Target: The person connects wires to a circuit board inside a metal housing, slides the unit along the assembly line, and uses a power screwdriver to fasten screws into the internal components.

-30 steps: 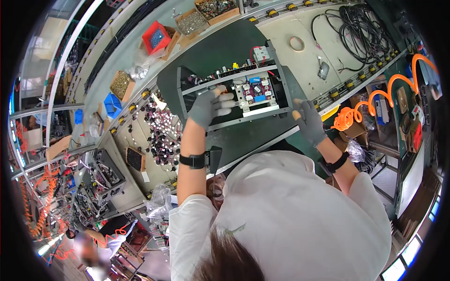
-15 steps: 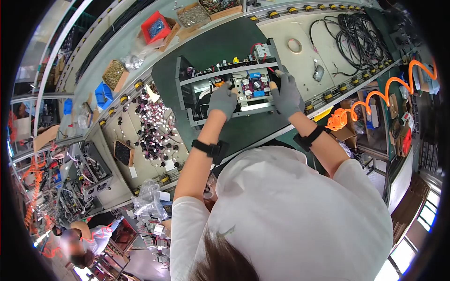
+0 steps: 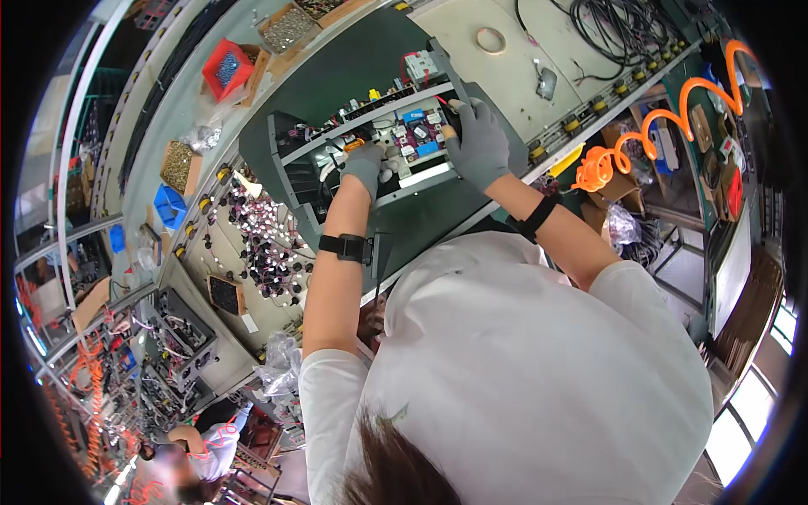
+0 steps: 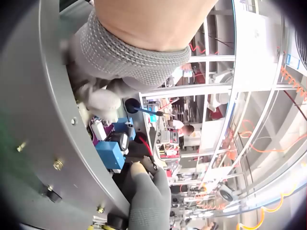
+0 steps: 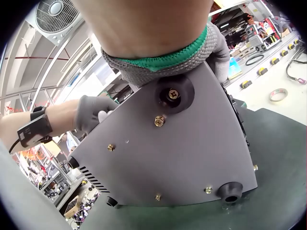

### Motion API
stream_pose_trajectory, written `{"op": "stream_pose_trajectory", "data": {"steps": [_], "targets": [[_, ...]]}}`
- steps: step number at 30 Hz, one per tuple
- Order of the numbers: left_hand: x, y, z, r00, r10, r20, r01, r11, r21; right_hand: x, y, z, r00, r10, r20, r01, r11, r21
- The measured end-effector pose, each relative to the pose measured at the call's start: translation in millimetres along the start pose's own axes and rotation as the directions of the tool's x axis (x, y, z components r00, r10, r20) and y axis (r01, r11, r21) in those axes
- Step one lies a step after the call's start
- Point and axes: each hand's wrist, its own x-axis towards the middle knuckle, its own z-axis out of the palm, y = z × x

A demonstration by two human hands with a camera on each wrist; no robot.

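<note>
A dark grey metal chassis (image 3: 295, 189) sits on a dark green mat, holding a circuit board (image 3: 397, 135) with blue blocks. My left hand (image 3: 364, 164), in a grey glove, reaches over the near rail into the chassis beside the board. Its fingers bend down there in the left wrist view, and I cannot tell whether they hold anything. At the right end my gloved right hand (image 3: 484, 150) grips the chassis edge, its bare thumb tip on the inner side. In the right wrist view, the outer panel (image 5: 158, 158) shows brass screws and black rubber feet.
Bundles of small wired connectors (image 3: 257, 236) lie left of the mat (image 3: 337, 71). Further back stand a red bin (image 3: 220, 71) and a blue bin (image 3: 170, 206). A tape roll (image 3: 490, 39) and black cables (image 3: 619, 34) lie right. An orange coiled hose (image 3: 596, 168) hangs nearby.
My right hand has come from beside the chassis onto its right end. My left hand has reached deeper beside the board. The head view has shifted, so the chassis appears further left and more slanted.
</note>
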Motion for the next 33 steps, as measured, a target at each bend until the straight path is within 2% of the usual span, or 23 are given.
{"op": "stream_pose_trajectory", "data": {"steps": [1, 2, 4, 5, 7, 8, 9, 10, 11, 12, 13, 14, 15, 16, 17, 19, 20, 21, 23, 25, 29, 31, 33], "targets": [[5, -2, 1, 0.987, -0.158, 0.03, 0.16, 0.983, -0.085, -1, 0, -1, 1.0, 0.016, 0.006, -0.016, 1.0, 0.002], [7, -7, 1, 0.986, -0.166, 0.029, 0.168, 0.983, -0.076, 0, -1, -2, 0.999, 0.026, 0.024, -0.027, 1.0, 0.007], [7, -16, 1, 0.998, -0.011, 0.064, 0.027, 0.967, -0.253, 0, -1, -3, 0.999, 0.038, 0.039, -0.038, 0.999, 0.016], [12, -17, -3, 0.998, -0.017, 0.064, 0.032, 0.969, -0.246, 1, 0, -2, 0.998, 0.046, 0.041, -0.046, 0.999, 0.018], [17, -13, -12, 0.966, -0.1, 0.238, 0.164, 0.95, -0.266, 0, 2, 0, 1.0, 0.02, 0.018, -0.02, 1.0, 0.011], [19, -16, -11, 0.987, -0.073, 0.143, 0.094, 0.984, -0.15, -1, 2, 1, 1.0, 0.023, 0.021, -0.023, 1.0, 0.014], [10, -12, -5, 0.987, -0.074, 0.141, 0.095, 0.984, -0.149, -1, 3, 2, 1.0, 0.022, 0.019, -0.022, 1.0, 0.006], [-3, -7, 2, 1.0, -0.007, 0.015, 0.005, 0.994, 0.112, 0, 3, 3, 1.0, 0.022, 0.015, -0.022, 1.0, -0.002], [-11, -6, 5, 0.992, 0.091, -0.087, -0.052, 0.925, 0.377, 1, 3, 2, 1.0, 0.025, 0.014, -0.025, 1.0, 0.0], [-7, -19, 1, 0.835, 0.538, -0.112, -0.282, 0.595, 0.753, 1, 3, 1, 1.0, 0.025, 0.014, -0.025, 1.0, 0.007], [-23, -11, 3, 0.839, 0.533, -0.106, -0.28, 0.591, 0.756, 0, 3, 1, 0.999, 0.028, 0.017, -0.028, 1.0, 0.013], [-38, 0, 4, 0.718, 0.694, 0.052, -0.293, 0.234, 0.927, -2, 3, 1, 0.999, 0.038, 0.021, -0.038, 0.999, 0.013], [-48, 7, 4, 0.588, 0.766, 0.26, -0.228, -0.152, 0.962, -2, 4, 1, 0.999, 0.032, 0.017, -0.032, 0.999, 0.016], [-34, 9, -7, 0.567, 0.722, 0.396, -0.255, -0.303, 0.918, -1, 4, 2, 1.0, 0.024, 0.011, -0.024, 1.0, 0.02], [-32, 13, -9, 0.57, 0.719, 0.398, -0.255, -0.305, 0.917, -1, 4, 3, 1.0, 0.028, 0.013, -0.028, 0.999, 0.022], [-39, 26, -5, 0.717, 0.518, 0.467, -0.199, -0.49, 0.849, -1, 5, 3, 1.0, 0.016, -0.005, -0.016, 1.0, 0.013], [-44, 31, -3, 0.746, 0.448, 0.493, -0.178, -0.579, 0.796, 0, 5, 5, 1.0, 0.03, -0.008, -0.03, 0.999, 0.013], [-40, 31, -4, 0.746, 0.436, 0.504, -0.187, -0.589, 0.786, 0, 6, 6, 0.999, 0.039, 0.002, -0.039, 0.999, 0.03], [-27, 30, -13, 0.777, 0.23, 0.587, -0.214, -0.78, 0.588, -2, 5, 5, 0.999, 0.049, 0.012, -0.05, 0.998, 0.048], [-19, 28, -16, 0.725, 0.243, 0.645, -0.227, -0.799, 0.556, -1, 3, 1, 0.998, 0.058, 0.03, -0.059, 0.998, 0.038], [-9, 23, 0, 0.806, 0.298, 0.511, -0.115, -0.769, 0.629, -2, 3, 1, 0.999, 0.046, -0.005, -0.045, 0.998, 0.04], [2, 23, 13, 0.916, 0.309, 0.256, 0.024, -0.679, 0.734, -2, 4, 1, 0.999, 0.045, -0.006, -0.045, 0.998, 0.034], [5, 20, 17, 0.912, 0.322, 0.255, 0.018, -0.651, 0.759, -2, 5, 0, 0.999, 0.044, 0.0, -0.044, 0.999, 0.025]]}}
